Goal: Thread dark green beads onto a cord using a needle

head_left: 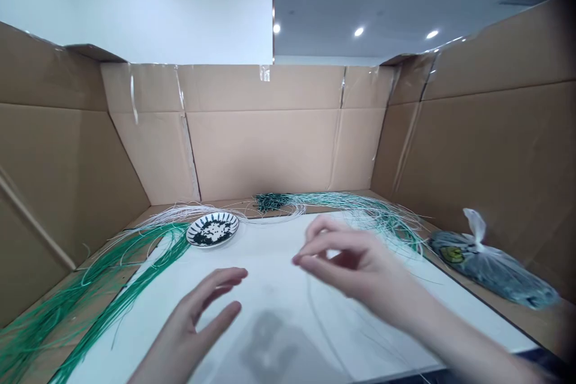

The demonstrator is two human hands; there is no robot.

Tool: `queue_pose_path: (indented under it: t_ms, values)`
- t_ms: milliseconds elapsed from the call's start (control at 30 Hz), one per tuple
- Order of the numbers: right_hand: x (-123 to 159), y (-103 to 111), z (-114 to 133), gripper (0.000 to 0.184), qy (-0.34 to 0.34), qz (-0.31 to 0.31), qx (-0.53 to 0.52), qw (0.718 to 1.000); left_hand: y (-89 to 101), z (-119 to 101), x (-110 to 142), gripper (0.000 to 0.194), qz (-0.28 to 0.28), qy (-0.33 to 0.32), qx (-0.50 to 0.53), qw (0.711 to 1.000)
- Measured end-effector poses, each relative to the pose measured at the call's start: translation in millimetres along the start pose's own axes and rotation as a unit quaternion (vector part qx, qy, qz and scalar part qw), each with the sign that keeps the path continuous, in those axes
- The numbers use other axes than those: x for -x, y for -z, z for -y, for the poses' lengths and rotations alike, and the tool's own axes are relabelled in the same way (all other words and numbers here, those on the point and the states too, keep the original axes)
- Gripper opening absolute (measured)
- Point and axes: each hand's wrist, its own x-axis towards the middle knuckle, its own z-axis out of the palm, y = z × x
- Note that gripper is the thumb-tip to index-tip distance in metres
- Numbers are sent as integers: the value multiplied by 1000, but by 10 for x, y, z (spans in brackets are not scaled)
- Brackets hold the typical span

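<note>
Two hands on the head feed, both above a white board (279, 258). Right hand (360, 267) sits to the right of the plate (192, 235) and nearer my camera; its fingers are drawn narrow, the fingertips (299, 260) almost meeting the thumb. I cannot tell whether they pinch anything. A thin strand (315, 306) runs below that hand, but its upper end is lost against the board, so contact is unconfirmed. Left hand (189, 330) lies nearer the camera, just below and to the right of the plate, with its fingers spread wide and nothing held.

Status as it stands: dark and pale beads (211, 229) lie heaped on the plate, and the strands lie loose. I see no finished piece and cannot tell from this view whether any strand carries beads.

Outward from the plate: green strands (121, 306) sweep toward me on its left, and white strands (180, 213) loop just behind it. A dark green tuft (270, 201) lies behind and to its right, with paler green strands (360, 207) trailing farther right. Well to the right sits a knotted plastic bag (490, 267) with a yellow sticker (452, 255). Cardboard walls (265, 144) stand beyond the plate.
</note>
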Motion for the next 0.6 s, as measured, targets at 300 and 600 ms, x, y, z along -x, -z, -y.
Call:
queue_pose_path:
  t_ms: [300,600]
  values:
    - [-96,-627,-677,28,-121,-11,-122,985,-725,-186,178,32,-117,49,151,980]
    - [-66,-749,-800,28,-133,-11,-149,980,-658,-158,241,35,-92,56,215,971]
